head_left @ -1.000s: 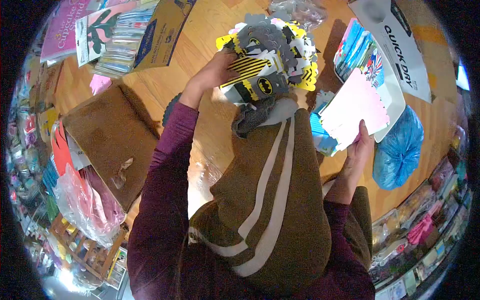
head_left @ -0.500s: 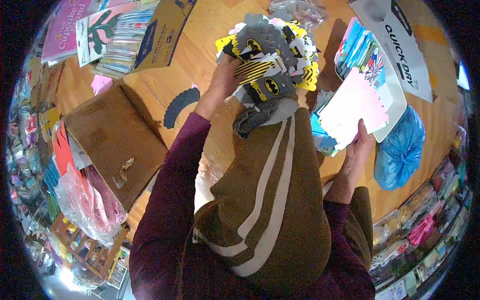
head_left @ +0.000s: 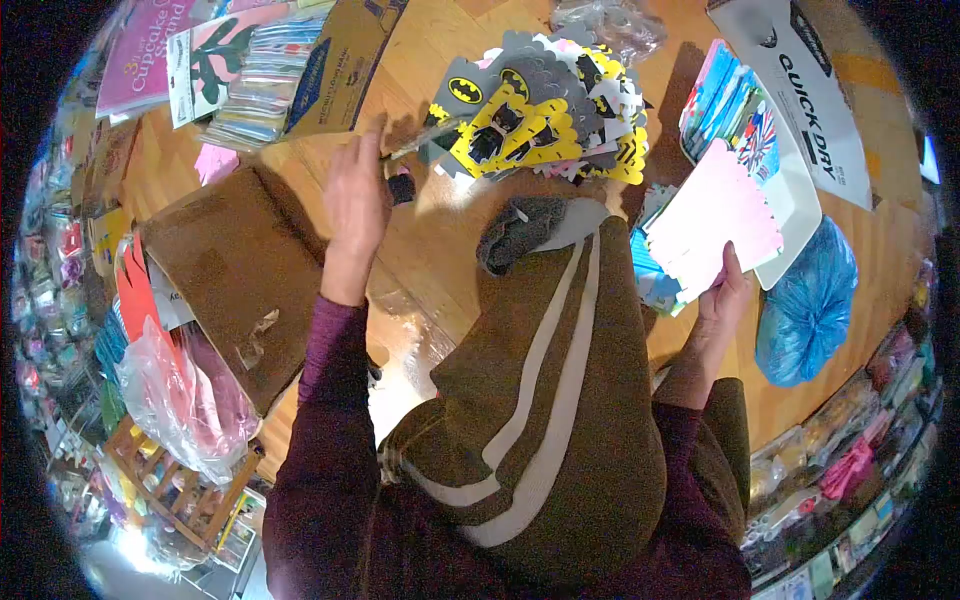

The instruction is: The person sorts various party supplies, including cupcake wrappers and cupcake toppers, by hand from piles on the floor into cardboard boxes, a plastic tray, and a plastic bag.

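Note:
My left hand (head_left: 358, 195) is over the floor left of the pile, fingers stretched out and slightly blurred, with nothing visible in them. The end of a dark grey scalloped paper strip (head_left: 401, 188) shows beside it; my hand hides the rest. To the right lies a heap of grey, yellow and black Batman paper cutouts (head_left: 510, 130) with scalloped edges. My right hand (head_left: 725, 295) grips the lower edge of pale pink scalloped paper pieces (head_left: 715, 215), thumb on top. Blue patterned papers (head_left: 652, 265) lie partly beneath them.
A white tray (head_left: 800, 225) with colourful papers, a tied blue plastic bag (head_left: 806, 300) and a "Quick Dry" package (head_left: 800, 95) are at right. A brown cardboard box (head_left: 225, 270), a plastic-wrapped bundle (head_left: 175, 400) and a box of packets (head_left: 345, 70) stand at left.
My left hand has left the Batman heap and moved left over the grey strip. Yellow Batman pieces now show on the heap's front. My right hand keeps its hold on the pink pieces.

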Action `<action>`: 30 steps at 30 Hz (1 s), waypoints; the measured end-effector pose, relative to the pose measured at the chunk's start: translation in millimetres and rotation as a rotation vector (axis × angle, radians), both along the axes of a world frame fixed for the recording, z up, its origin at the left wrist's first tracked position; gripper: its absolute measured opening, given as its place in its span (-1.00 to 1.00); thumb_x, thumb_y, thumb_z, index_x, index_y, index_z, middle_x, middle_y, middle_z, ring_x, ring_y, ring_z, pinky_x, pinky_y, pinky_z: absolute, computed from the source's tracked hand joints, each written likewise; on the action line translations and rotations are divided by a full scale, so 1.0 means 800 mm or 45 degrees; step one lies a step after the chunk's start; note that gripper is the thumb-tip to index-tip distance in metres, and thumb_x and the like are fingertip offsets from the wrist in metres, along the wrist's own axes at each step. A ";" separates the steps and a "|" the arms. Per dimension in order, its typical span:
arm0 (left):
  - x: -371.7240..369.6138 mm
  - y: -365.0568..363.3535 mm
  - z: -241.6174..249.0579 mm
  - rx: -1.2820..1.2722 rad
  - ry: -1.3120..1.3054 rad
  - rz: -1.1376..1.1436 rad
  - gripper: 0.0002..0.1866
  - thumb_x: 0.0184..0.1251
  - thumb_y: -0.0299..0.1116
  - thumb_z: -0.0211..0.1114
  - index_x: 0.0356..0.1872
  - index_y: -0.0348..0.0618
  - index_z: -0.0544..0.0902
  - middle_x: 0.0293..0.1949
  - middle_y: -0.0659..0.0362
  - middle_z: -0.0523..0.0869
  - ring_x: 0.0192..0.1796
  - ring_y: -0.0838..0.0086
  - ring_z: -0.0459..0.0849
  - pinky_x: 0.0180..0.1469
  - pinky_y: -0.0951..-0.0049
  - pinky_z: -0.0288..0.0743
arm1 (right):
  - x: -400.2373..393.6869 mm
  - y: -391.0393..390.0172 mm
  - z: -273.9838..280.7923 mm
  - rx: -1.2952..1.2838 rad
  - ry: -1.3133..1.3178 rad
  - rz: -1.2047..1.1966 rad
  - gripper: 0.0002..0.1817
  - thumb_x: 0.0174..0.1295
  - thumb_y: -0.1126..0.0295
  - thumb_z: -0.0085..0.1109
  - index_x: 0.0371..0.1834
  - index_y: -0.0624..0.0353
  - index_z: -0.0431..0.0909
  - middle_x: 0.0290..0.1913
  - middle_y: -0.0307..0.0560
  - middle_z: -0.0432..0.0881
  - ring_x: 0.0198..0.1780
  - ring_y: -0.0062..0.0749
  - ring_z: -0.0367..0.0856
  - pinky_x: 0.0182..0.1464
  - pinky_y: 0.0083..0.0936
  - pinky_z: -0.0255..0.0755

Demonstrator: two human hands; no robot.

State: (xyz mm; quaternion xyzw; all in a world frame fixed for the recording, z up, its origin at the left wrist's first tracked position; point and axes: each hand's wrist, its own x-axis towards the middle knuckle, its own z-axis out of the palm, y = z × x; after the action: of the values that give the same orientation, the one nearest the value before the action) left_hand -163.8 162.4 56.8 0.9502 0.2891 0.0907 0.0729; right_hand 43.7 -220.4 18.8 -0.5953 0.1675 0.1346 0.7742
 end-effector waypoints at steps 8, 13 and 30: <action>0.000 0.012 -0.073 -0.295 0.068 0.058 -0.68 -0.21 -0.59 0.18 -0.28 -0.21 0.51 -0.39 0.00 0.56 -0.29 0.07 0.53 -0.24 0.16 0.40 | 0.005 -0.007 0.009 0.016 0.024 0.036 -0.58 0.06 0.56 0.10 0.02 0.39 0.29 -0.08 -0.01 0.49 -0.09 -0.38 0.50 -0.04 -0.49 0.39; -0.005 0.044 -0.048 -1.288 -0.568 0.446 -0.82 0.01 -0.59 0.19 -0.30 -0.29 0.52 -0.45 0.12 0.64 -0.48 0.44 0.60 -0.47 0.46 0.45 | 0.010 -0.025 0.001 0.033 -0.028 0.068 -0.59 0.08 0.54 0.08 0.03 0.35 0.29 -0.03 -0.01 0.47 -0.04 -0.37 0.48 -0.02 -0.46 0.39; 0.176 -0.203 -0.082 -2.918 -0.160 0.209 -0.72 0.00 -0.56 0.20 -0.20 -0.33 0.44 -0.37 0.11 0.58 -0.40 0.43 0.62 -0.39 0.46 0.54 | 0.051 -0.105 0.033 0.370 -0.119 -0.361 -0.57 0.17 0.45 -0.05 0.13 0.30 0.22 0.10 0.03 0.39 0.09 -0.19 0.39 0.15 -0.19 0.26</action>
State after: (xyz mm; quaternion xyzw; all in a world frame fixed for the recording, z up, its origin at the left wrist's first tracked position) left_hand -22.9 0.3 -8.7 0.2980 0.2587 -0.1737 0.9023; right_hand 84.8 -304.5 45.3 -0.4536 0.1925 0.0192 0.8700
